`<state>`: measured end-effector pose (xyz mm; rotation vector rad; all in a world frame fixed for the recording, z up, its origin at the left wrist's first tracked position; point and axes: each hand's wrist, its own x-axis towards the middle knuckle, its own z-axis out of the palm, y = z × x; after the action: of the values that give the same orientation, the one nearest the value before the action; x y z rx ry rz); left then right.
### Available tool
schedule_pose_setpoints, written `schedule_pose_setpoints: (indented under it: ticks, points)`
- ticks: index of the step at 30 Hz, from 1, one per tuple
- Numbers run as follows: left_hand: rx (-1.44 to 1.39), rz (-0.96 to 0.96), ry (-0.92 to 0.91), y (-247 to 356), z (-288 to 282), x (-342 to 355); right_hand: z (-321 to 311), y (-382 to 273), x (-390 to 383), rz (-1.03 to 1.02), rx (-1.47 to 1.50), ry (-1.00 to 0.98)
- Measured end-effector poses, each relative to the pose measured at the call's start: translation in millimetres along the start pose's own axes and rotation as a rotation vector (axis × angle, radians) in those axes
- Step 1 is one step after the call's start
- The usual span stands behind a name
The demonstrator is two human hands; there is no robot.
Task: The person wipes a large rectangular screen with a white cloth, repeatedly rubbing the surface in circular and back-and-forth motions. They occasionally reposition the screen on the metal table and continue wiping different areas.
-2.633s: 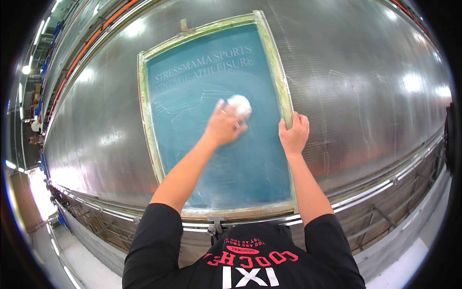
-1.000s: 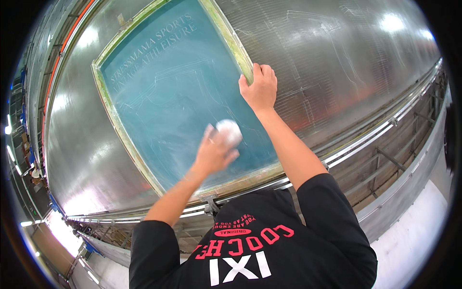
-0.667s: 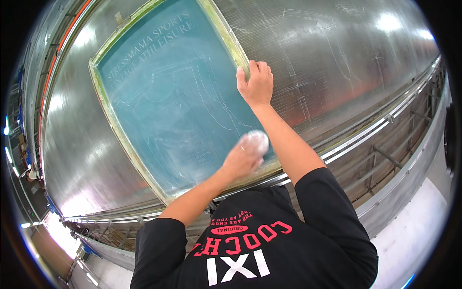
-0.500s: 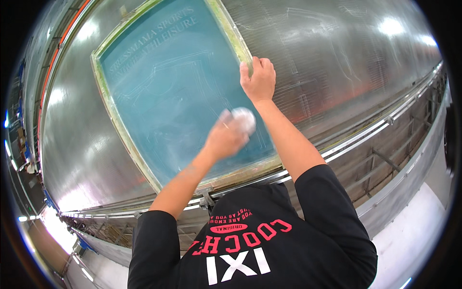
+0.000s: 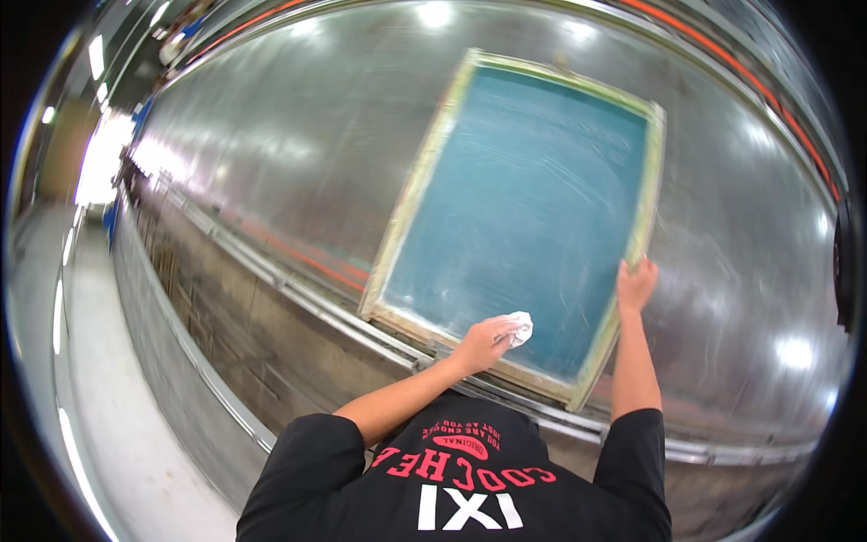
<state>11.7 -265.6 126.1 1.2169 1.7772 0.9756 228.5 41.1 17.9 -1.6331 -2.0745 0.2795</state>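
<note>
A screen-printing frame (image 5: 533, 190) with a blue-green mesh and yellowish-green taped edges lies tilted on the metal table. My left hand (image 5: 483, 346) is closed round a crumpled white cloth or paper wad (image 5: 519, 329); which of the two I cannot tell. This wad is over the near part of the mesh, by the frame's near edge. Farther right, my right hand (image 5: 637, 284) grips the right edge of the frame, its fingers wrapped round the rim. Faint pale streaks cross the mesh.
A long shiny metal table (image 5: 298, 135) stretches to both sides beneath the frame. Along its near edge runs a metal rail (image 5: 271, 285), with a grey panel (image 5: 185, 307) below. Pale floor (image 5: 149, 406) shows at the lower left. An orange strip (image 5: 722, 54) follows the far side.
My view has turned, so the frame appears farther right and leans the other way. The wad in my left hand has come nearer the frame's near edge. My right hand still grips the right edge.
</note>
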Motion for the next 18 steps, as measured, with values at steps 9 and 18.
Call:
schedule_pose_setpoints:
  ticks: [9, 18]
  points:
    - [-0.436, -0.371, 0.454, 5.5, -121.7, -105.4, -17.4, -9.9, 10.7, 0.090, -0.104, -0.146]
    - [-1.258, -0.393, 0.772, -61.4, -238.1, -139.5, -85.9, -95.7, 31.1, 0.289, 0.236, -0.149]
